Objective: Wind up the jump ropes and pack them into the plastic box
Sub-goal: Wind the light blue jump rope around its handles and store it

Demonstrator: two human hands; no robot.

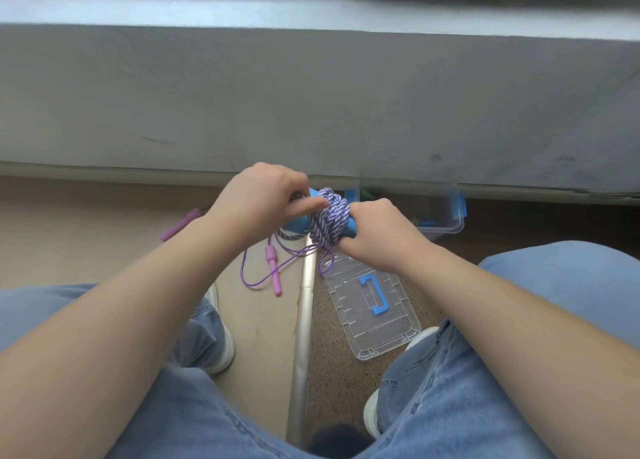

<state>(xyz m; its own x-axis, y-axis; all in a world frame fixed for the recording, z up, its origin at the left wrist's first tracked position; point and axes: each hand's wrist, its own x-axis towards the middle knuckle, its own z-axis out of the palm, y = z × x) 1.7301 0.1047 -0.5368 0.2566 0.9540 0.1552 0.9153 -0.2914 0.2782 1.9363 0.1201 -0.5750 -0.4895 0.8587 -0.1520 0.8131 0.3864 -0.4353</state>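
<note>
Clear box point(446, 216) half-hidden behind R hand point(377, 233) gripping rope point(333, 216); contents blurry.

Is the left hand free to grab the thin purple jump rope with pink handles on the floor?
Probably not: the left hand pinches the purple-and-white braided rope; nothing else covers the thin purple jump rope below.

blurred plastic box point(446, 216) — part behind right hand point(377, 236), contents unclear

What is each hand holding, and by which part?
Both hold the blue-handled jump rope: the right hand grips the handles' end, the left hand pinches the wound cord.
</note>
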